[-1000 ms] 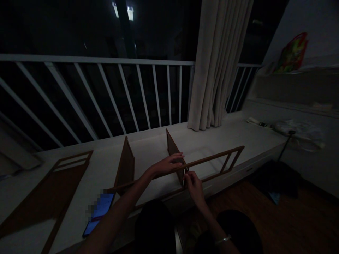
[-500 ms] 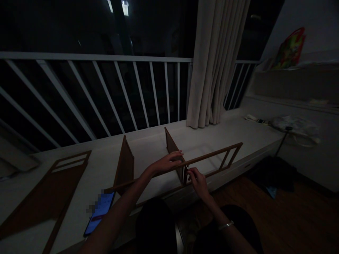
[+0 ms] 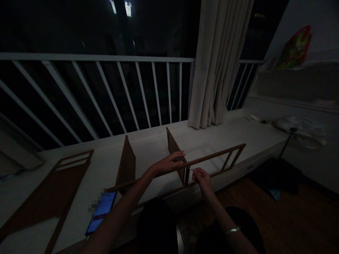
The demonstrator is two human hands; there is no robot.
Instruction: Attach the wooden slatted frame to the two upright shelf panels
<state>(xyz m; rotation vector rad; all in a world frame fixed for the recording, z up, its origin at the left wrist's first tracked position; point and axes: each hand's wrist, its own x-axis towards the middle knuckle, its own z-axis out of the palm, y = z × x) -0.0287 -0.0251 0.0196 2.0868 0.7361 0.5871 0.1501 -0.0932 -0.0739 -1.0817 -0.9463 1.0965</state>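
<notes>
Item: my dark-clothed knees (image 3: 156, 225), cut off below. Item: black-edged phone (image 3: 103, 209) with lit blue screen, partly pixelated, beside my left forearm. Item: my right hand (image 3: 201, 178), thumb and fingers pinched tight on a thin pale rod (image 3: 191, 169), mostly hidden; its visible end reaches the frame. Item: brown wooden ladder-like frame (image 3: 212, 156), at the front of the white ledge (image 3: 238, 130). Item: my left hand (image 3: 168, 163), laid over its upper rail, fingers extended; underside grip, cannot tell. Beyond: white metal railing (image 3: 106, 58); outside, mostly too dark.
</notes>
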